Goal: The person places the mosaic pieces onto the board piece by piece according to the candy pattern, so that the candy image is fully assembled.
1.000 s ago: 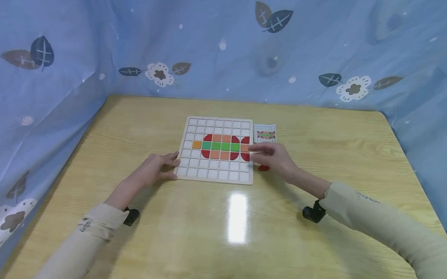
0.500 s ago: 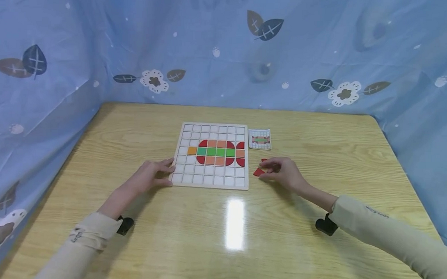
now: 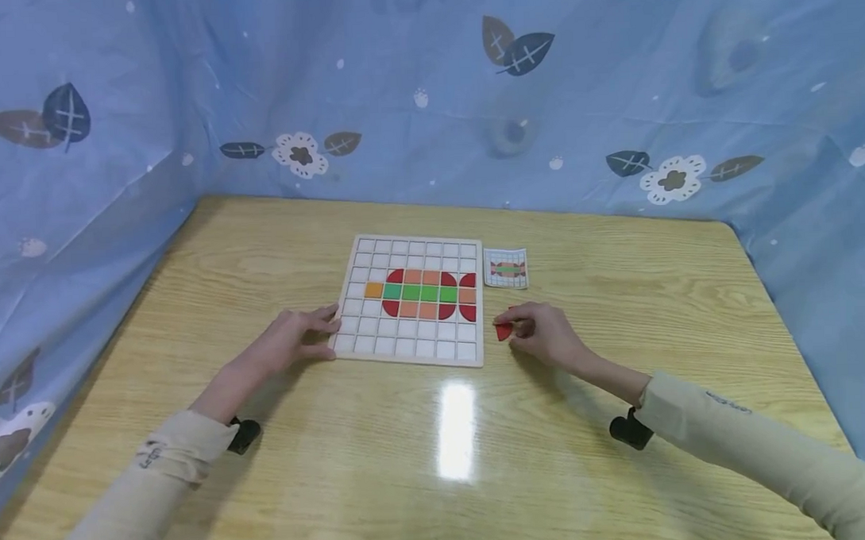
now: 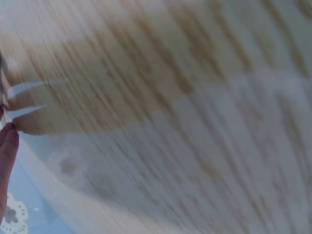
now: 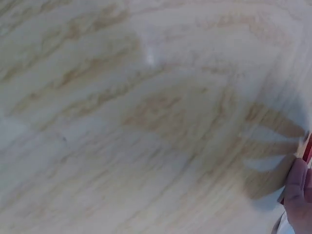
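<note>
A square white grid board (image 3: 371, 351) with a wooden rim lies on the table. Tiles in red, salmon, green (image 3: 429, 292) and orange (image 3: 373, 289) form a candy-like row pattern across it. My left hand (image 3: 295, 338) rests its fingertips and thumb against the board's left edge; the left wrist view catches only a fingertip of that hand (image 4: 9, 146). Right of the board, my right hand (image 3: 549, 333) pinches a red quarter-circle tile (image 3: 504, 331) between thumb and fingers. Another bit of red shows behind these fingers, mostly hidden. In the right wrist view a red edge (image 5: 308, 148) appears beside the thumb.
A small pattern card (image 3: 506, 269) lies against the board's upper right side, printed with a similar design on a grid. The wooden table (image 3: 339, 464) reaches a blue leaf-and-flower cloth (image 3: 429, 167) at the back and sides. Light glares in front of the board.
My right hand has gone from the board's right edge to the red tiles beside it, and its fingers have closed on one. The left hand stays at the board's edge.
</note>
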`<state>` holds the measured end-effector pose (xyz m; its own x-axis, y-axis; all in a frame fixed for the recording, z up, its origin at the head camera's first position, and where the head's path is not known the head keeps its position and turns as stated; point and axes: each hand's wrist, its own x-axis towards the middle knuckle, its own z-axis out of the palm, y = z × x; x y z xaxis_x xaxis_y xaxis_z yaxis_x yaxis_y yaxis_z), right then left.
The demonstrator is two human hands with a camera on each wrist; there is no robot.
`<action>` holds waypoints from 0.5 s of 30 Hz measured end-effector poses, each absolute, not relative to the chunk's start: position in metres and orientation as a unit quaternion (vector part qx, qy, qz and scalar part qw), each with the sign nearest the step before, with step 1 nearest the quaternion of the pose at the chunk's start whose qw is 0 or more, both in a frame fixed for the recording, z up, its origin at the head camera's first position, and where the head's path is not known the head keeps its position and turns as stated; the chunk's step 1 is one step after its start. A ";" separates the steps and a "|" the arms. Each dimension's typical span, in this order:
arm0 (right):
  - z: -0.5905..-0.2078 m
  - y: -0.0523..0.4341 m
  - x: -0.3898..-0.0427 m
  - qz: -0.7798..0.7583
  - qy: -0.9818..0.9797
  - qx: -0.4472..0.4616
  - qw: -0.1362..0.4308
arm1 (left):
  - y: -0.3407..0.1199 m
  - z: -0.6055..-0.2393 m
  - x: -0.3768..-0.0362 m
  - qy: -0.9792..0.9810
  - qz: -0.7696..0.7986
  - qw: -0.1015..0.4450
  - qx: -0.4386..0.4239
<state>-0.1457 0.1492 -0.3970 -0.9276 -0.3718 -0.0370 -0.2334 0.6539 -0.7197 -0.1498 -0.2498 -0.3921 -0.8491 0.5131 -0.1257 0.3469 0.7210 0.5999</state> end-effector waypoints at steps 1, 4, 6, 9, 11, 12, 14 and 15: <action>-0.397 0.149 -0.145 -0.383 0.905 -0.164 0.091 | -0.249 -0.393 -0.150 0.917 0.290 0.143 0.234; -0.400 0.145 -0.143 -0.382 0.909 -0.152 0.075 | -0.249 -0.393 -0.148 0.918 0.288 0.141 0.232; -0.403 0.142 -0.142 -0.378 0.911 -0.154 0.058 | -0.250 -0.393 -0.147 0.920 0.285 0.138 0.229; -0.404 0.138 -0.140 -0.376 0.911 -0.162 0.044 | -0.252 -0.393 -0.146 0.923 0.281 0.135 0.227; -0.404 0.136 -0.139 -0.373 0.913 -0.161 0.043 | -0.252 -0.393 -0.146 0.922 0.283 0.137 0.225; -0.404 0.136 -0.139 -0.371 0.914 -0.159 0.043 | -0.252 -0.393 -0.147 0.921 0.284 0.140 0.226; -0.403 0.137 -0.138 -0.364 0.917 -0.156 0.043 | -0.251 -0.392 -0.148 0.919 0.288 0.146 0.224; -0.402 0.138 -0.138 -0.360 0.919 -0.154 0.041 | -0.250 -0.392 -0.149 0.919 0.290 0.149 0.223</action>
<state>-0.1381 0.1379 -0.4020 -0.9494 -0.3119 0.0355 -0.2529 0.6930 -0.6751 -0.1489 -0.2496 -0.3917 -0.8563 0.4957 -0.1450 0.3224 0.7324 0.5997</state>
